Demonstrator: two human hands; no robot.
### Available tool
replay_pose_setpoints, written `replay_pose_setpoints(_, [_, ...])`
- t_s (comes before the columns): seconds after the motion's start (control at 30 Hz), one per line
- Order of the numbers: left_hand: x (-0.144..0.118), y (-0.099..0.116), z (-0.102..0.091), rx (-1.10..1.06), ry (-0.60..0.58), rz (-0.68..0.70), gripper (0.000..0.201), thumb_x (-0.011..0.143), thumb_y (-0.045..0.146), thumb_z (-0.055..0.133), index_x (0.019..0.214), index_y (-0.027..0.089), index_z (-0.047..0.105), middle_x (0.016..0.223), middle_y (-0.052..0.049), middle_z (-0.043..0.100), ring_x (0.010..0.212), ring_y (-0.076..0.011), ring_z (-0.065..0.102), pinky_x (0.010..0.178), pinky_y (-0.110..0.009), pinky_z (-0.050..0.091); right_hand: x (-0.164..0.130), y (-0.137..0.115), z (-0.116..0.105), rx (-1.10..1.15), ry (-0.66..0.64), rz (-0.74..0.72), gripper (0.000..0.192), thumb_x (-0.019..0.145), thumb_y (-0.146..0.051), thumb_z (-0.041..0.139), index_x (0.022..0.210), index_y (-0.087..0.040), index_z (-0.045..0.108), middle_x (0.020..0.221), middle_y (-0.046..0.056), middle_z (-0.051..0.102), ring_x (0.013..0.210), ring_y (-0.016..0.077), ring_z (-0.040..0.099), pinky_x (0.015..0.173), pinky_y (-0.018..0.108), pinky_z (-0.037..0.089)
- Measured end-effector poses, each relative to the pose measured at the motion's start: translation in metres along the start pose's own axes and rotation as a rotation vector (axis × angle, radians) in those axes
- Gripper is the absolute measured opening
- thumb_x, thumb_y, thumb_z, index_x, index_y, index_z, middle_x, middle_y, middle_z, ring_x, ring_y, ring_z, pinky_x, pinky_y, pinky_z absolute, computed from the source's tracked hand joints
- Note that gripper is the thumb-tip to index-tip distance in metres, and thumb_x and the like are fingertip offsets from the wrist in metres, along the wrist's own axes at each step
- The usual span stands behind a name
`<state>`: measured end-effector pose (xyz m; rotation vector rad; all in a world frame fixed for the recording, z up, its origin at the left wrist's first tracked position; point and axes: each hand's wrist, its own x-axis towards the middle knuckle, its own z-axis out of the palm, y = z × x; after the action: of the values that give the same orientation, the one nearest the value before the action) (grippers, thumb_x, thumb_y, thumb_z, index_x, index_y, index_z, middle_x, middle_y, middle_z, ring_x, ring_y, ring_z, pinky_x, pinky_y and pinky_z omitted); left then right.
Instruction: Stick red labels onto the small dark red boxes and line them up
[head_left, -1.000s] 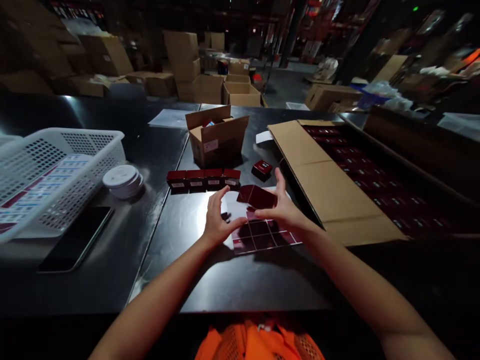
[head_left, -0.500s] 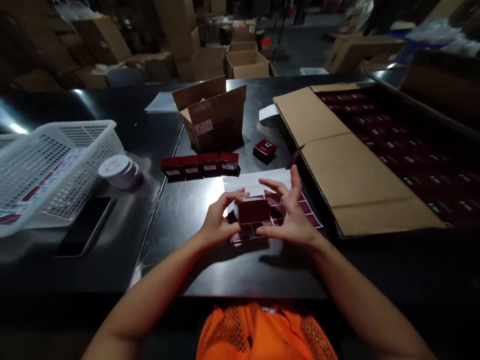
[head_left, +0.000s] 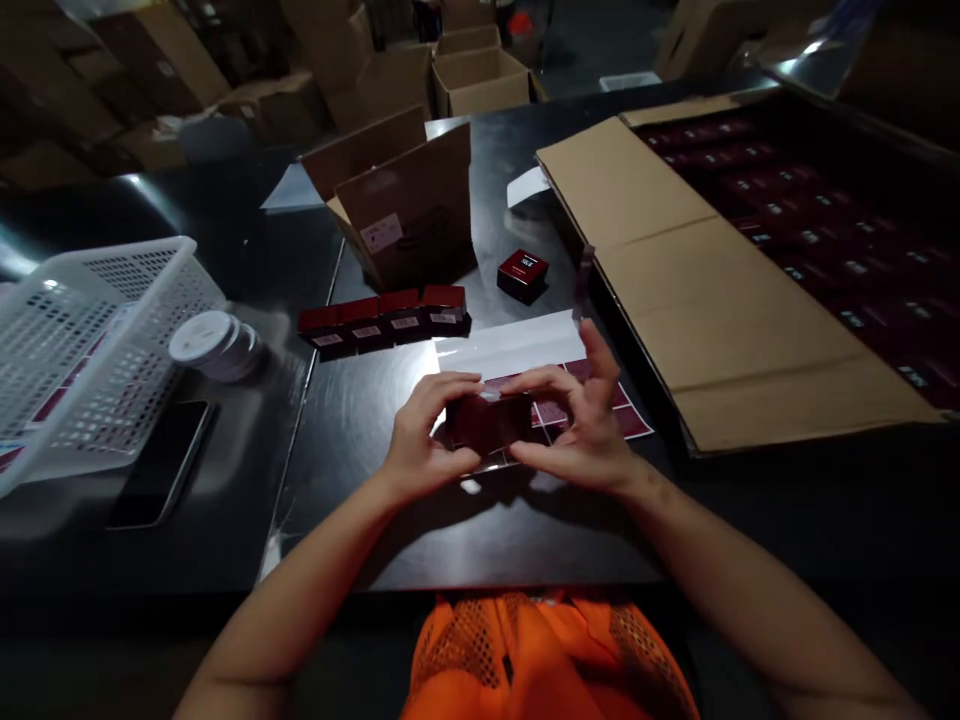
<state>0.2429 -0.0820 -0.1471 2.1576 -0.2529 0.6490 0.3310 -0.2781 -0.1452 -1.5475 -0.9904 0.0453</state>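
Both hands were on the held box: left hand pinched its left end, right hand its right end, thumbs near, fingers far. Box sat over the near part of the label sheet, mid-table; whether it touched the sheet, couldn't tell. Dark strip stood up at the right index fingertip, apparently stuck there.

Risks, my guess: strip could have caught on the large carton just to the right, or folded onto itself, if that finger swung right or curled in. Uneven pressure from the two hands could have twisted the box out of the pinch. A dragging thumb could have shifted or creased the sheet.

Counts: one held box, one strip, one sheet; four boxes in a row far left of the hands; one lone box far of the sheet; one small carton behind the row; one large carton, boxes inside too dark to count. Left side: one basket, one phone, some round white lids, number unclear.
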Motion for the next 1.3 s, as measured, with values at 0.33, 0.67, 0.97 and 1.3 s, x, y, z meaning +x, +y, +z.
replay_pose_setpoints(0.33, [-0.005, 0.002, 0.006, -0.020, -0.103, -0.113, 0.042, 0.074, 0.018, 0.080, 0.115, 0.022, 0.067, 0.107, -0.005, 0.075, 0.094, -0.0182, 0.073, 0.081, -0.029, 0.061, 0.003, -0.016, -0.015, -0.334, 0.184, -0.156, 0.081, 0.065, -0.038, 0.091, 0.134, -0.033, 0.048, 0.140, 0.010, 0.046, 0.128, 0.0332, 0.051, 0.105, 0.052, 0.049])
replay_pose_setpoints(0.67, [-0.006, 0.008, 0.008, 0.080, -0.039, -0.088, 0.038, 0.076, 0.019, 0.081, 0.112, 0.020, 0.069, 0.105, -0.003, 0.077, 0.091, -0.0156, 0.073, 0.083, -0.026, 0.060, 0.009, -0.032, -0.022, 0.182, 0.161, 0.528, 0.022, 0.075, -0.039, 0.084, 0.086, -0.021, 0.077, 0.085, 0.003, 0.076, 0.073, 0.0178, 0.071, 0.064, 0.029, 0.061])
replay_pose_setpoints(0.97, [-0.008, 0.010, 0.008, 0.138, -0.057, -0.088, 0.033, 0.080, 0.020, 0.076, 0.113, 0.021, 0.068, 0.107, -0.004, 0.077, 0.094, -0.0174, 0.074, 0.083, -0.029, 0.061, 0.007, -0.025, -0.008, 0.134, 0.172, 0.609, 0.021, 0.073, -0.041, 0.085, 0.079, -0.022, 0.079, 0.083, 0.004, 0.078, 0.074, 0.0195, 0.073, 0.069, 0.031, 0.062])
replay_pose_setpoints(1.3, [-0.006, 0.013, 0.008, 0.159, -0.049, -0.049, 0.028, 0.083, 0.020, 0.073, 0.110, 0.019, 0.068, 0.104, -0.004, 0.077, 0.093, -0.0168, 0.074, 0.086, -0.028, 0.059, 0.005, -0.022, -0.003, 0.065, 0.184, 0.589, 0.019, 0.074, -0.040, 0.084, 0.081, -0.023, 0.079, 0.084, 0.004, 0.078, 0.079, 0.0216, 0.075, 0.078, 0.035, 0.063])
